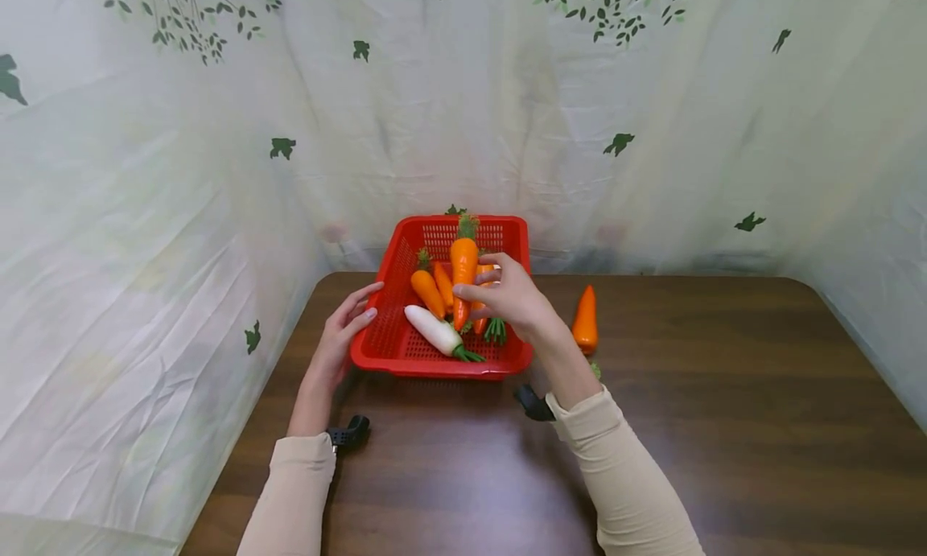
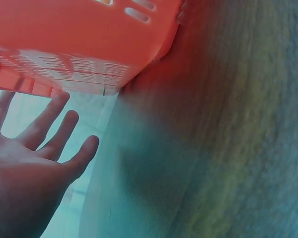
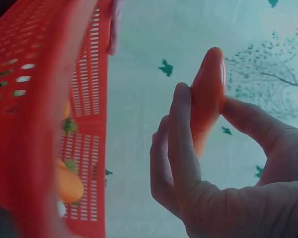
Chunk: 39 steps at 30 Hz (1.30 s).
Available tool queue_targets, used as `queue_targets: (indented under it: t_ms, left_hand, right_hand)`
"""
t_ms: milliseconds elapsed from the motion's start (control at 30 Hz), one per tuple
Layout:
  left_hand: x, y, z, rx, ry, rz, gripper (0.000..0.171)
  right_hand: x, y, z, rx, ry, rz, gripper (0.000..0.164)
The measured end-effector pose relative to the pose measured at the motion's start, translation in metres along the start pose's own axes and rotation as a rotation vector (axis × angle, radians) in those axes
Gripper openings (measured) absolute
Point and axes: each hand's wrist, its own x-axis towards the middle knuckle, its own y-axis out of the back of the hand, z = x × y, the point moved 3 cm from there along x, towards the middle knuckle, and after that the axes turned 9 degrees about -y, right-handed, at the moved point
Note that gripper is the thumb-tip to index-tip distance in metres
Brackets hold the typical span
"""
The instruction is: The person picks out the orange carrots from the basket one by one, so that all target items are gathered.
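Pinching with the right hand (image 1: 510,294) one orange carrot (image 1: 464,260), between the thumb and the fingers, above a red perforated plastic basket (image 1: 434,368). Pointing with its leafy green top to the far side, and with its tip to the near side. Resting at the left rim of the same basket with the left hand (image 1: 339,331), fingers extended and spread, without curling around the rim. Inside the basket, toward the near side: a white radish (image 1: 432,328) with green stems. Behind it, on the left: two more carrots (image 1: 427,293), side by side. Partly hidden by the right hand: further orange and some green stems (image 1: 495,331). To the right of the basket, lying on the brown wooden worktop (image 1: 724,395): a separate carrot (image 1: 586,319), with its leafy end near the right forearm. Around the arms: beige sleeves (image 1: 637,475). Behind everything: a pale curtain (image 1: 492,97) with printed green leaves.
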Motion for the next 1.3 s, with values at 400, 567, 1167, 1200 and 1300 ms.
queue_targets:
  t_ms: [400, 567, 1167, 1200, 1300]
  left_hand:
    - [-0.001, -0.002, 0.001, -0.012, -0.010, 0.000, 0.054]
    - [-0.001, -0.002, 0.002, -0.021, -0.010, 0.002, 0.053]
    - [0.001, 0.003, 0.002, -0.034, -0.021, -0.017, 0.053]
    - [0.001, 0.002, 0.002, -0.035, -0.021, -0.018, 0.053]
    - [0.003, -0.002, 0.001, -0.036, -0.026, -0.025, 0.053]
  right_hand:
    - [-0.018, 0.008, 0.019, 0.036, 0.080, 0.031, 0.073]
    - [-0.021, 0.015, 0.019, 0.006, 0.099, 0.034, 0.072]
    - [-0.039, 0.081, 0.038, 0.006, 0.104, 0.095, 0.076]
    - [-0.038, 0.085, 0.040, -0.002, 0.101, 0.100, 0.077]
    - [-0.040, 0.100, 0.048, -0.034, 0.082, 0.133, 0.079]
